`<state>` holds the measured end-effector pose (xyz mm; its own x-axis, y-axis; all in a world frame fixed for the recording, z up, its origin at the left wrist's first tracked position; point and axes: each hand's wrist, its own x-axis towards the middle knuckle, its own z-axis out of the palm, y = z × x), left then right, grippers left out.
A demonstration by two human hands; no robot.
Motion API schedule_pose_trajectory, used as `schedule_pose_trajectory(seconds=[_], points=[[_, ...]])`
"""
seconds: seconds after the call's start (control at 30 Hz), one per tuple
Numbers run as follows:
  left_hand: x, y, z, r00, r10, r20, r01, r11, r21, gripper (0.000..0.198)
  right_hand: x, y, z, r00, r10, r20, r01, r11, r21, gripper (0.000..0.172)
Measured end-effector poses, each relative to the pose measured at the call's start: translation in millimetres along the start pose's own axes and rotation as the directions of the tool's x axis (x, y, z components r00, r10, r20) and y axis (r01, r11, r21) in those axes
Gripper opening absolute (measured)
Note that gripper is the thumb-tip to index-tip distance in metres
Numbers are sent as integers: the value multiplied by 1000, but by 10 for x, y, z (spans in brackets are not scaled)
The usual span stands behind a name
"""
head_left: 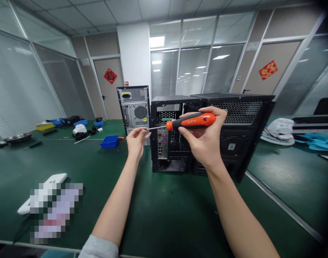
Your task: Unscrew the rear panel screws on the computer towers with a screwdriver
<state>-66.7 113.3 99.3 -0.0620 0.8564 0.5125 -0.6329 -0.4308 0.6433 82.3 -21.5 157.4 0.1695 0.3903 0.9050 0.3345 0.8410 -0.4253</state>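
My right hand (207, 139) is wrapped round the orange and black handle of a screwdriver (192, 121), held level with its shaft pointing left. At the shaft's far end, the fingers of my left hand (137, 140) pinch together around the tip. Whether a screw sits there is too small to tell. Both hands are raised in front of a black computer case (243, 143), which stands open on the green table (164, 204). Its metal port panel (162, 145) shows below the shaft. Behind my left hand rises a second computer tower (135, 104), rear side facing me.
A blue bin (110, 142) sits left of the towers. Further back left are a yellow box (44, 126), black cables (81, 135) and a metal dish (18, 138). A white power strip (56, 178) lies near left. At right are a white device (279, 130) and blue items (317, 141).
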Motion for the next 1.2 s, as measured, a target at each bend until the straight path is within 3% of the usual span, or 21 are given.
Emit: schedule_pose_trajectory(seconds=[0.23,0.4,0.63,0.97,1.2], points=[[-60,45,71,999,22,44,-28,990,139,31,2,-73,-29,997,-77,-28,76,997,-33,42],[-32,-18,31,995,38,91,-59,968,242,53,59,-29,-105,984,-165,-67,161,985,-59,49],[-81,-152,24,984,120,134,-179,742,647,37,124,-158,-286,958,-273,-86,266,961,-79,51],[-169,-259,107,962,190,198,-274,686,674,40,150,-308,-439,937,-338,-82,320,930,-179,49],[-169,-250,124,958,201,203,-286,667,689,40,100,-275,-275,919,-377,-117,348,914,-208,49]])
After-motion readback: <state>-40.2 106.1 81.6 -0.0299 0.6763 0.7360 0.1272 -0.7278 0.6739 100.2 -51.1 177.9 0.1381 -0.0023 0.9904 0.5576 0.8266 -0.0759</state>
